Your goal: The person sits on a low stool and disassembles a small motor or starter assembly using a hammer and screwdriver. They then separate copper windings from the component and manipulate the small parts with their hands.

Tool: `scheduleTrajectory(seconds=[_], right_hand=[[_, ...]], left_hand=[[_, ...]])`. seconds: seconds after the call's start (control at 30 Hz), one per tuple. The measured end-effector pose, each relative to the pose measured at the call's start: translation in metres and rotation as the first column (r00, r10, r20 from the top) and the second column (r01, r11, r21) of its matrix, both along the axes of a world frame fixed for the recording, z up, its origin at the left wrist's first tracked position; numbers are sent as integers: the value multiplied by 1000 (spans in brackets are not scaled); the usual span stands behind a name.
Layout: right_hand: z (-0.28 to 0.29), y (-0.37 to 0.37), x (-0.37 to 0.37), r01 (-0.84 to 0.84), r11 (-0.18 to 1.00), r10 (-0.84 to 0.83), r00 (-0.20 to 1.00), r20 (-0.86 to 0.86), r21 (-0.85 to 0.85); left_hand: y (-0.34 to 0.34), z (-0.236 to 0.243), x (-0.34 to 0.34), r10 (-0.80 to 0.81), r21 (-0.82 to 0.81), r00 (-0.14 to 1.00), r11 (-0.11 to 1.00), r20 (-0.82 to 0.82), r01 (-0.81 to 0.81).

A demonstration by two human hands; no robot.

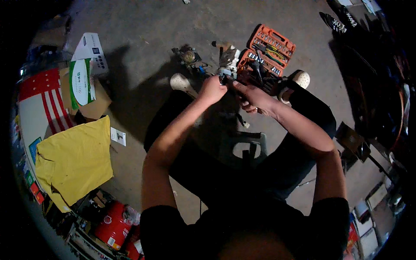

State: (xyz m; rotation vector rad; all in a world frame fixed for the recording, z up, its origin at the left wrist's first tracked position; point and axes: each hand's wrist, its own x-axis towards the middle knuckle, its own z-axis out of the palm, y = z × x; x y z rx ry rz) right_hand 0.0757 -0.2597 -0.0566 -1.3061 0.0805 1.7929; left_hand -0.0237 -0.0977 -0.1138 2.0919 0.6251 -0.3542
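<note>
Head view: my left hand has its grip pinched on a small grey part, roughly between my pale clogs. My right hand curls in beside it; I cannot tell whether it pinches anything. Ahead, an orange toolbox lies open on the floor, right of a dark mechanical assembly.

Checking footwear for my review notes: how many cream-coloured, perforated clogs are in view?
2. One clog is left of the left hand; the other clog is right of the right hand. The dark rim could hide more.
</note>
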Motion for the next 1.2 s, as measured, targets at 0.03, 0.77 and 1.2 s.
scheduleTrajectory(seconds=[0.03, 0.77, 1.2], right_hand=[[-14, -2, -3, 6, 999, -8, 999, 33, 36], [70, -198, -136, 290, 925, -365, 495, 789, 246], [144, -246, -224, 553, 661, -625, 31, 780, 507]], left_hand=[[0, -7, -3, 13, -115, 996, 993, -90, -23], [-175, 105, -85, 235, -740, 970, 662, 59, -116], [-225, 203, -89, -101, -911, 965, 320, 242, 262]])
